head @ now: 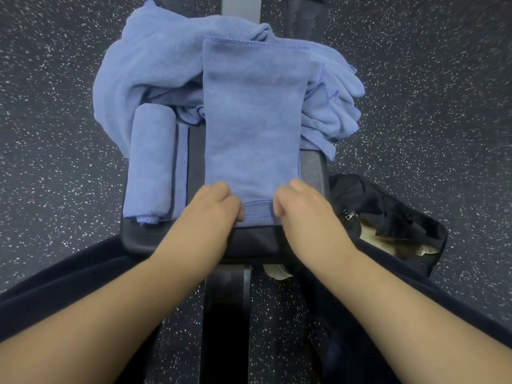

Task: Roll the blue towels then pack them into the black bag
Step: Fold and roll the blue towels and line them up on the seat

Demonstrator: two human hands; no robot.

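Hands, left hand (219, 206) and right hand (300, 207), pinched the soft, limp folded towel (252, 120) at its near hem, the best place to begin rolling.

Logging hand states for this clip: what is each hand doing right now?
Left hand: fingers curled on the near edge of the folded blue towel, gripping it.
Right hand: curled on the same edge, gripping it too.

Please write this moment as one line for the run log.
step: start roll | left hand, right hand: grip near edge of folded towel | rolled towel: on bench | black bag: open, on floor
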